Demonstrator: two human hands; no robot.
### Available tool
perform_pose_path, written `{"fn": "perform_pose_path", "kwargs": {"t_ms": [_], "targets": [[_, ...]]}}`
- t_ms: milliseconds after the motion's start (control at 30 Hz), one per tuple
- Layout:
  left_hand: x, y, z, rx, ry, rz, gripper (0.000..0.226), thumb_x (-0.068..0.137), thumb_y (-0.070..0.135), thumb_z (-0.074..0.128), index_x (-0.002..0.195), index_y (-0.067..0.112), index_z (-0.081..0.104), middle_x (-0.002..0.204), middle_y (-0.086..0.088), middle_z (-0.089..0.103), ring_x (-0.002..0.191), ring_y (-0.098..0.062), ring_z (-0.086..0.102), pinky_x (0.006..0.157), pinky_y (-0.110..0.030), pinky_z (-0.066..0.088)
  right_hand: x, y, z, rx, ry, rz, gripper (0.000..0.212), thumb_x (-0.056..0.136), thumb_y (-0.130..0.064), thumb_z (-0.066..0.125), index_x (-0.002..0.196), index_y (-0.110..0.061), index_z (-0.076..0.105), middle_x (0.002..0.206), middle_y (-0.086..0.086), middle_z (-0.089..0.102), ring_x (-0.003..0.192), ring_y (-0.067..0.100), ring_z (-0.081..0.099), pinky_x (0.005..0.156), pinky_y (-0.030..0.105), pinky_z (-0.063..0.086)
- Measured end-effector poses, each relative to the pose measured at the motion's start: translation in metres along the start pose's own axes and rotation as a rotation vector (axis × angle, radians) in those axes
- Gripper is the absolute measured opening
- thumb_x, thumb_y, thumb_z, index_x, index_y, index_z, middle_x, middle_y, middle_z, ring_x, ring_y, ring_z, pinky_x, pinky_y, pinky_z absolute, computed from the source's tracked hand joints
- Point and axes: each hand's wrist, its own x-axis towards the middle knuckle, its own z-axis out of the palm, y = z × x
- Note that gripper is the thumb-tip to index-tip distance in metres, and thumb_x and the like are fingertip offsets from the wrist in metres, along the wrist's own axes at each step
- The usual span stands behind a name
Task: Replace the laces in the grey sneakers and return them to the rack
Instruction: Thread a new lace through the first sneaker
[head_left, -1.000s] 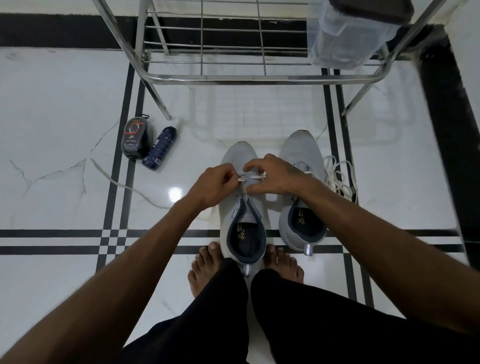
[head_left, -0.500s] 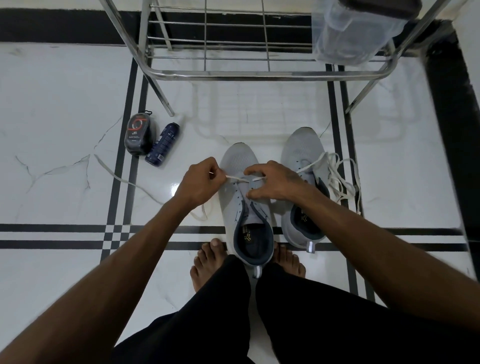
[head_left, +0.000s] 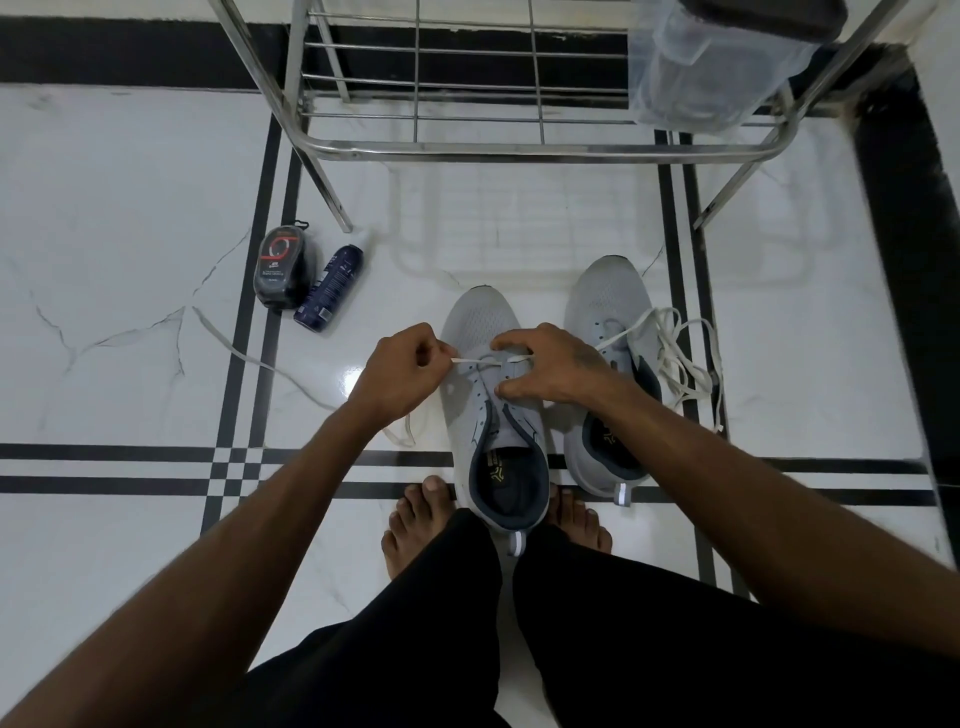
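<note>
I observe the near grey mesh sneaker (head_left: 483, 395) on the white tiled floor (head_left: 130, 208), between bare feet. My left hand (head_left: 402, 371) pinches the flat white lace (head_left: 470, 359) taut; my right hand (head_left: 550, 366) curls on the eyelet row, gripping the lace. Second grey sneaker (head_left: 608, 312), loosely laced, sits beside, before the steel wire rack (head_left: 519, 148).

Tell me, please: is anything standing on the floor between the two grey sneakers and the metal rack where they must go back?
Nothing visible does. The floor between the left sneaker, the right sneaker and the rack is bare tile. The two containers lie off to the left, and the clear box occupies only the shelf's right end.
</note>
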Motion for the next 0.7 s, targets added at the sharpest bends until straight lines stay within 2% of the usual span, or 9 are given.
{"fn": "perform_pose_path", "kwargs": {"t_ms": [67,133,200,300,400,533,633,700], "targets": [[-0.002,0.000,0.001,0.030,0.027,0.004,0.016,0.089,0.020,0.057,0.073,0.018,0.053,0.091,0.013,0.075,0.087,-0.003,0.068,0.075,-0.025,0.053,-0.001,-0.002,0.000,-0.008,-0.007,0.008,0.067,0.072,-0.044,0.079,0.135,-0.039,0.056,0.131,0.002,0.056,0.107,0.022,0.058,0.090,0.039,0.053],[-0.006,0.003,0.001,0.144,0.037,0.050,0.016,0.086,0.028,0.053,0.074,0.017,0.053,0.085,0.005,0.073,0.080,-0.015,0.067,0.070,-0.035,0.053,-0.002,-0.004,-0.001,-0.040,-0.001,0.008,0.066,0.072,-0.044,0.078,0.134,-0.040,0.056,0.128,0.001,0.058,0.106,0.022,0.059,0.089,0.039,0.053],[-0.008,0.004,0.000,0.278,0.039,0.094,0.019,0.080,0.034,0.048,0.075,0.016,0.054,0.080,-0.002,0.070,0.073,-0.023,0.062,0.066,-0.039,0.050,-0.003,-0.006,-0.001,-0.097,0.016,0.008,0.066,0.071,-0.046,0.077,0.133,-0.041,0.056,0.125,0.000,0.062,0.105,0.022,0.060,0.092,0.040,0.052],[-0.010,-0.002,-0.007,0.277,0.058,0.059,0.017,0.081,0.034,0.052,0.076,0.018,0.054,0.083,0.002,0.071,0.072,-0.020,0.061,0.067,-0.037,0.050,-0.003,-0.007,0.001,-0.175,0.035,0.013,0.067,0.071,-0.048,0.076,0.134,-0.043,0.054,0.123,0.001,0.063,0.106,0.024,0.060,0.096,0.041,0.049],[-0.013,-0.008,-0.008,0.263,-0.009,0.058,0.013,0.088,0.023,0.060,0.078,0.019,0.054,0.087,0.003,0.071,0.076,-0.019,0.063,0.071,-0.040,0.053,-0.003,-0.005,0.004,-0.208,0.039,0.010,0.066,0.073,-0.051,0.073,0.135,-0.044,0.052,0.121,0.003,0.061,0.107,0.025,0.059,0.097,0.040,0.046],[-0.013,-0.002,-0.006,0.249,0.003,0.121,0.010,0.097,0.027,0.054,0.090,0.019,0.055,0.084,0.005,0.070,0.074,-0.016,0.067,0.072,-0.041,0.055,-0.006,-0.006,0.004,-0.260,0.064,-0.016,0.060,0.079,-0.052,0.067,0.136,-0.040,0.051,0.130,0.007,0.054,0.120,0.027,0.048,0.101,0.040,0.036],[-0.010,0.002,-0.009,0.252,-0.003,0.142,0.009,0.100,0.027,0.053,0.096,0.021,0.059,0.084,0.010,0.068,0.074,-0.010,0.067,0.073,-0.038,0.055,-0.009,-0.009,-0.001,-0.179,0.164,-0.109,0.047,0.088,-0.033,0.064,0.134,-0.028,0.057,0.139,0.006,0.047,0.128,0.026,0.042,0.104,0.038,0.035],[-0.010,0.005,-0.012,0.229,0.015,0.135,0.008,0.099,0.027,0.054,0.095,0.024,0.060,0.081,0.014,0.067,0.070,-0.005,0.066,0.071,-0.033,0.054,-0.009,-0.014,-0.003,-0.109,0.210,-0.167,0.041,0.090,-0.011,0.058,0.129,-0.024,0.061,0.131,0.003,0.055,0.124,0.023,0.046,0.101,0.034,0.039]]}}
